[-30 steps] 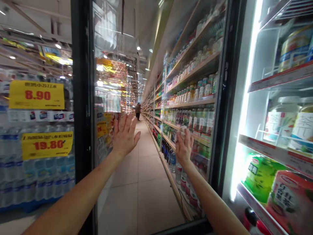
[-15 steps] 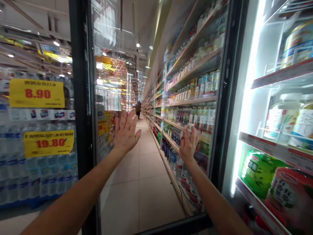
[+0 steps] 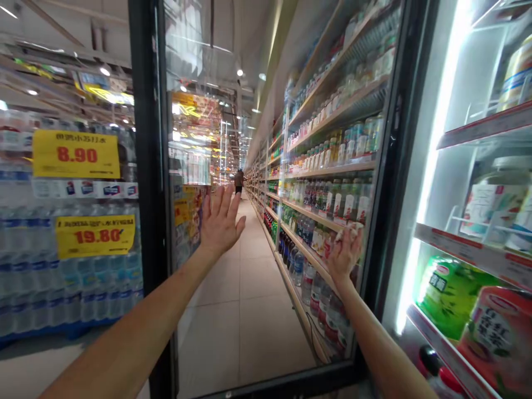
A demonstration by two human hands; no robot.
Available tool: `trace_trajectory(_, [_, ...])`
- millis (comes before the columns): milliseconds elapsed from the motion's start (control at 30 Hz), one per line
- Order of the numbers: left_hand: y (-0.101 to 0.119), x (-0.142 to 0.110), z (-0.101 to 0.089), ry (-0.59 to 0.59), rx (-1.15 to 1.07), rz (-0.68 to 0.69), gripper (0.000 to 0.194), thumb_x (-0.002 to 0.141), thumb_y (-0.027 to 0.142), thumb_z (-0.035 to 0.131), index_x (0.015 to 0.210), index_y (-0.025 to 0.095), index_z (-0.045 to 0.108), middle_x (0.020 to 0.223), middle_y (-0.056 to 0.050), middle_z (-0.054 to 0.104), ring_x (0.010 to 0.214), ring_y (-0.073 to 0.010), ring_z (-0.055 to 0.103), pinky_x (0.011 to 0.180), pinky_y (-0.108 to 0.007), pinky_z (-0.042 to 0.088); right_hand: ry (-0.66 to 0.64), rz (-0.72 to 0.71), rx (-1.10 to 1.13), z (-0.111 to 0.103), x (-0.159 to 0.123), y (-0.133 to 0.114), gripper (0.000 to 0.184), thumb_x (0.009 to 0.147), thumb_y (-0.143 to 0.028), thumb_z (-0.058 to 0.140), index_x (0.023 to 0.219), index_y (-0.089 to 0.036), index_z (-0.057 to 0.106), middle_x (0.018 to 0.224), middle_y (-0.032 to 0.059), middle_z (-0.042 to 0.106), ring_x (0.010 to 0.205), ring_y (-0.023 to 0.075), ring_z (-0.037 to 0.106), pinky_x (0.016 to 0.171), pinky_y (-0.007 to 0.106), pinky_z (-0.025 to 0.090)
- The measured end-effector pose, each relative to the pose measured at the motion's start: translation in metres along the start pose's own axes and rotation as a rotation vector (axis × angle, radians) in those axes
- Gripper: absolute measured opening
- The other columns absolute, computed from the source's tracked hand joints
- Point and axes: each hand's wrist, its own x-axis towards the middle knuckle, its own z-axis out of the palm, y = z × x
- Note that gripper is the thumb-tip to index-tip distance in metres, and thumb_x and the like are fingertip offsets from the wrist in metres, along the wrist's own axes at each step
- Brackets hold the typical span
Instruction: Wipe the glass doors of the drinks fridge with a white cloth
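A glass cooler door [image 3: 233, 343] in a black frame stands swung open before me. My left hand [image 3: 221, 219] lies flat on the glass, its fingers spread, holding nothing. Toward the right side of the pane, my right hand [image 3: 344, 255] presses a crumpled pale cloth [image 3: 349, 230] to the glass. The fingers cover much of the cloth. Shelves of bottled drinks [image 3: 332, 199] and the aisle floor show in or through the pane.
To the right, the lit cooler holds a green drink bottle [image 3: 453, 293] and a red drink bottle [image 3: 494, 338] on its shelves. Yellow price signs [image 3: 95, 237] hang before stacked water bottles [image 3: 33, 271] at left. A person [image 3: 239, 182] is far down the aisle.
My right hand has moved right and slightly down across the glass with the cloth. The left hand stays spread on the pane. My view has shifted a little.
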Motion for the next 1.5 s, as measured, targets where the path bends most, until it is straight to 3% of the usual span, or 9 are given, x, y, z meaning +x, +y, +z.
trace_trajectory(167, [-0.003, 0.001, 0.001, -0.016, 0.000, 0.000, 0.062, 0.084, 0.034, 0.046, 0.140, 0.019, 0.023, 0.145, -0.011, 0.027, 0.137, -0.0245, 0.015, 0.111, -0.048, 0.009, -0.137, -0.341, 0.092, 0.002, -0.040, -0.067, 0.046, 0.085, -0.018, 0.040, 0.130, -0.024, 0.045, 0.148, 0.0114, 0.022, 0.135, 0.0272, 0.022, 0.105, 0.052, 0.023])
trace_trajectory(267, [-0.001, -0.015, -0.003, -0.036, -0.001, 0.028, 0.061, 0.084, 0.032, 0.047, 0.139, 0.019, 0.025, 0.145, -0.012, 0.027, 0.137, -0.0242, 0.014, 0.110, -0.048, 0.012, -0.199, -0.504, 0.111, 0.000, -0.047, -0.073, 0.043, 0.083, -0.016, 0.044, 0.124, -0.027, 0.051, 0.147, 0.0085, 0.025, 0.134, 0.0260, 0.024, 0.107, 0.051, 0.020])
trace_trajectory(433, [0.013, -0.067, -0.010, -0.118, -0.059, 0.089, 0.059, 0.084, 0.030, 0.049, 0.138, 0.023, 0.027, 0.142, -0.009, 0.034, 0.136, -0.0215, 0.019, 0.111, -0.046, 0.013, -0.074, -0.198, 0.021, -0.003, -0.026, -0.022, 0.044, 0.085, -0.020, 0.040, 0.129, -0.025, 0.046, 0.147, 0.0129, 0.025, 0.133, 0.0267, 0.028, 0.104, 0.054, 0.023])
trace_trajectory(533, [0.019, -0.084, -0.007, -0.120, -0.072, 0.061, 0.061, 0.083, 0.032, 0.050, 0.139, 0.024, 0.026, 0.140, -0.009, 0.036, 0.136, -0.0210, 0.019, 0.111, -0.046, 0.011, -0.036, -0.051, 0.012, -0.002, -0.026, -0.018, 0.047, 0.086, -0.022, 0.038, 0.133, -0.023, 0.040, 0.147, 0.0147, 0.022, 0.133, 0.0277, 0.027, 0.102, 0.055, 0.025])
trace_trajectory(700, [0.017, -0.083, -0.004, -0.114, -0.049, 0.067, 0.059, 0.083, 0.030, 0.049, 0.138, 0.024, 0.027, 0.139, -0.010, 0.038, 0.135, -0.0215, 0.022, 0.111, -0.046, 0.012, -0.218, -0.431, 0.105, -0.004, -0.060, -0.067, 0.049, 0.082, -0.017, 0.044, 0.130, -0.027, 0.045, 0.149, 0.0083, 0.021, 0.135, 0.0267, 0.023, 0.107, 0.051, 0.021])
trace_trajectory(800, [0.015, -0.081, -0.005, -0.113, -0.031, 0.085, 0.060, 0.083, 0.029, 0.050, 0.138, 0.023, 0.028, 0.139, -0.010, 0.038, 0.134, -0.0216, 0.024, 0.111, -0.045, 0.013, -0.269, -0.532, 0.110, -0.006, -0.066, -0.064, 0.047, 0.081, -0.015, 0.047, 0.126, -0.029, 0.049, 0.147, 0.0067, 0.025, 0.134, 0.0258, 0.025, 0.107, 0.051, 0.019])
trace_trajectory(1067, [0.016, -0.084, -0.005, -0.121, -0.046, 0.072, 0.065, 0.082, 0.028, 0.050, 0.140, 0.026, 0.021, 0.141, -0.009, 0.034, 0.135, -0.0213, 0.022, 0.111, -0.045, 0.012, -0.099, 0.138, -0.055, -0.018, -0.052, 0.030, 0.049, 0.086, -0.023, 0.036, 0.135, -0.019, 0.038, 0.146, 0.0191, 0.023, 0.132, 0.0323, 0.027, 0.098, 0.063, 0.026])
trace_trajectory(1333, [0.016, -0.084, -0.004, -0.138, -0.036, 0.065, 0.064, 0.082, 0.030, 0.051, 0.140, 0.025, 0.022, 0.140, -0.009, 0.036, 0.133, -0.0232, 0.026, 0.110, -0.046, 0.013, -0.287, -0.373, 0.076, -0.016, -0.113, -0.048, 0.052, 0.082, -0.013, 0.044, 0.131, -0.028, 0.042, 0.150, 0.0088, 0.017, 0.135, 0.0284, 0.022, 0.105, 0.054, 0.024])
trace_trajectory(1500, [0.015, -0.084, -0.005, -0.127, -0.036, 0.080, 0.064, 0.082, 0.027, 0.050, 0.140, 0.025, 0.023, 0.141, -0.009, 0.035, 0.134, -0.0219, 0.024, 0.111, -0.046, 0.012, -0.254, -0.278, -0.009, -0.023, -0.099, -0.008, 0.048, 0.083, -0.016, 0.044, 0.130, -0.027, 0.044, 0.148, 0.0121, 0.022, 0.133, 0.0281, 0.028, 0.103, 0.056, 0.026])
